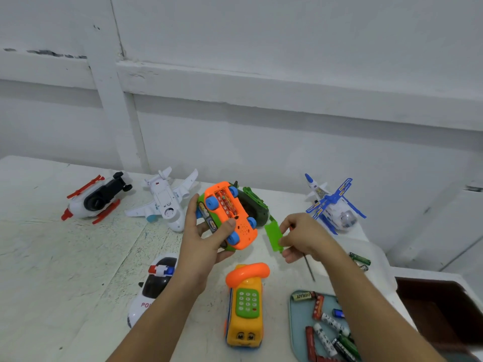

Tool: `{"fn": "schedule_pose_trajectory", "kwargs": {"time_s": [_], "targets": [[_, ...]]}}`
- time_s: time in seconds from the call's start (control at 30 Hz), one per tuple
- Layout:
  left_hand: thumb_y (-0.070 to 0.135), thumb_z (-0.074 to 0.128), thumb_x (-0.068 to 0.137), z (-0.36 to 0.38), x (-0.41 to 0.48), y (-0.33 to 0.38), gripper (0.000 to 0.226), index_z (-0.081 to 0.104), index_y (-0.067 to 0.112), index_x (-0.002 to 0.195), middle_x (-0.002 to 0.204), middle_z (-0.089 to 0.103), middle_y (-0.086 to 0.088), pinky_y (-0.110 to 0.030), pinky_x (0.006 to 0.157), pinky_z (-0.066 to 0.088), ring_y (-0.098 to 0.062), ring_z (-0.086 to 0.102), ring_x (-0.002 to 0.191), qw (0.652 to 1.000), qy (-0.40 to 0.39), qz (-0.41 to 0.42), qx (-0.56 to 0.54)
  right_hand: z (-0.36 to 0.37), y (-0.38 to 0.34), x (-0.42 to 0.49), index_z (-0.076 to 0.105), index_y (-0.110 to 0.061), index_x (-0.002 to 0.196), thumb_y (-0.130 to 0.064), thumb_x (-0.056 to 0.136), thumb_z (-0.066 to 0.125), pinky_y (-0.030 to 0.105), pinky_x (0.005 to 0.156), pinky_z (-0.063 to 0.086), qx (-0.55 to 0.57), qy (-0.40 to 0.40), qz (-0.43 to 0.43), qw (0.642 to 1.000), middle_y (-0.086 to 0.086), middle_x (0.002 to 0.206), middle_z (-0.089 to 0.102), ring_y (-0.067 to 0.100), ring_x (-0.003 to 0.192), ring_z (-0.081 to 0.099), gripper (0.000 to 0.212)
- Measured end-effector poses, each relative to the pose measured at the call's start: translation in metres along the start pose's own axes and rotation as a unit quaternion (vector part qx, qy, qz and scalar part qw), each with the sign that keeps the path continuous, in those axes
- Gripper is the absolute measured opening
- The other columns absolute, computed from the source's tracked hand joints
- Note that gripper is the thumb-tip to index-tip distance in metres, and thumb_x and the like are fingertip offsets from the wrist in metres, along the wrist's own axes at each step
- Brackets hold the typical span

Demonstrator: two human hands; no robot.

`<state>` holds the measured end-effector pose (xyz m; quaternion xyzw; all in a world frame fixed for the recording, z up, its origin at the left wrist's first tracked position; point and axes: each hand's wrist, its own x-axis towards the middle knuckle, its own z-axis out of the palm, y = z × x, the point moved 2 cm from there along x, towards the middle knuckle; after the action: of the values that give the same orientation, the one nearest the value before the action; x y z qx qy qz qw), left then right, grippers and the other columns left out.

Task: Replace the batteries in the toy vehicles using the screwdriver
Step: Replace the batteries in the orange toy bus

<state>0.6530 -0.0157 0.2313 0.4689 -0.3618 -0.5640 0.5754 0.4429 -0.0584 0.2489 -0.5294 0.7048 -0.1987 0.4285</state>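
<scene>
My left hand (206, 239) grips the orange toy car (230, 215) belly-up over the table (52, 244), thumb pressed on its underside; battery bay open w/ red batteries (227, 202) inside, print too blurred to read. My right hand (305, 237) pinches the green cover (273, 237) btwn thumb & fingers, w/ the screwdriver (309, 269) tucked in the same hand, tip down. Tray (298, 327) at right holds loose batteries; one (303, 295) reads "EVEREADY". Police car (150, 288) shows "PO".
</scene>
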Motion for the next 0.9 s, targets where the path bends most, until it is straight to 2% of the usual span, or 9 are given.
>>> {"fn": "schedule_pose_trajectory", "kwargs": {"time_s": [0.17,0.3,0.43,0.53,0.6,0.67,0.8,0.83,0.9], "targets": [[0.028,0.080,0.070,-0.004,-0.001,-0.003,0.092,0.032,0.060,0.140,0.138,0.054,-0.009,-0.044,0.070,0.062,-0.034,0.068,0.107,1.000,-0.024,-0.020,-0.003,0.040,0.019,0.016,0.057,-0.006,0.089,0.002,0.084,0.061,0.035,0.065,0.061,-0.160,0.019,0.018,0.987,0.013,0.083,0.066,0.026,0.066,0.068,0.010],[0.030,0.081,0.065,-0.008,0.002,-0.002,0.092,0.035,0.059,0.139,0.134,0.058,-0.010,-0.047,0.072,0.062,-0.033,0.070,0.104,0.998,-0.055,-0.024,-0.004,0.048,0.027,0.026,0.056,-0.004,0.105,0.004,0.063,0.080,0.040,0.079,0.059,-0.256,0.029,0.060,0.964,0.016,0.095,0.071,0.030,0.085,0.071,0.049],[0.023,0.080,0.071,-0.010,0.008,-0.001,0.092,0.033,0.057,0.142,0.133,0.058,-0.012,-0.044,0.070,0.061,-0.032,0.071,0.102,0.996,-0.079,-0.041,-0.008,0.047,0.020,0.024,0.055,-0.005,0.104,0.005,0.067,0.077,0.040,0.077,0.059,-0.278,0.053,0.053,0.958,0.016,0.092,0.071,0.031,0.082,0.071,0.044],[0.015,0.077,0.081,-0.007,0.014,0.002,0.084,0.035,0.056,0.140,0.132,0.060,-0.010,-0.042,0.069,0.061,-0.031,0.072,0.101,0.994,-0.097,-0.053,-0.010,0.028,0.002,0.012,0.051,-0.004,0.110,0.004,0.085,0.059,0.044,0.063,0.060,-0.128,0.067,0.034,0.989,0.018,0.090,0.065,0.034,0.065,0.070,0.028],[0.014,0.075,0.083,-0.003,0.018,0.006,0.081,0.035,0.055,0.140,0.129,0.063,-0.009,-0.042,0.068,0.061,-0.029,0.072,0.099,0.992,-0.115,-0.059,-0.008,0.006,-0.016,-0.001,0.049,-0.011,0.124,0.005,0.091,0.051,0.041,0.051,0.058,0.016,0.076,0.016,0.997,0.012,0.094,0.053,0.030,0.060,0.067,0.037],[0.013,0.074,0.085,0.003,0.021,0.010,0.080,0.035,0.053,0.142,0.125,0.065,-0.008,-0.042,0.069,0.061,-0.028,0.073,0.097,0.988,-0.141,-0.059,-0.005,-0.019,-0.031,-0.020,0.045,-0.015,0.135,0.010,0.091,0.049,0.039,0.050,0.058,0.113,0.081,-0.029,0.990,0.008,0.092,0.046,0.027,0.063,0.065,0.051],[0.011,0.071,0.088,0.019,0.026,0.013,0.080,0.032,0.050,0.145,0.127,0.067,-0.004,-0.046,0.073,0.061,-0.028,0.072,0.101,0.977,-0.199,-0.071,-0.006,-0.060,-0.038,-0.052,0.038,-0.029,0.139,0.010,0.088,0.059,0.046,0.061,0.060,0.314,0.121,-0.136,0.932,0.016,0.094,0.061,0.030,0.073,0.071,0.067],[0.010,0.070,0.088,0.023,0.026,0.013,0.080,0.031,0.050,0.145,0.126,0.068,-0.003,-0.048,0.075,0.061,-0.028,0.072,0.101,0.974,-0.212,-0.076,-0.004,-0.067,-0.035,-0.057,0.039,-0.027,0.137,0.006,0.088,0.062,0.044,0.062,0.060,0.361,0.139,-0.151,0.910,0.016,0.096,0.065,0.031,0.078,0.072,0.063],[0.010,0.071,0.087,0.032,0.026,0.011,0.081,0.031,0.050,0.145,0.121,0.070,-0.002,-0.048,0.075,0.061,-0.027,0.073,0.100,0.968,-0.237,-0.083,0.004,-0.077,-0.028,-0.064,0.052,-0.006,0.123,-0.004,0.091,0.062,0.038,0.064,0.059,0.440,0.162,-0.165,0.867,0.013,0.098,0.068,0.028,0.084,0.072,0.034]]}}
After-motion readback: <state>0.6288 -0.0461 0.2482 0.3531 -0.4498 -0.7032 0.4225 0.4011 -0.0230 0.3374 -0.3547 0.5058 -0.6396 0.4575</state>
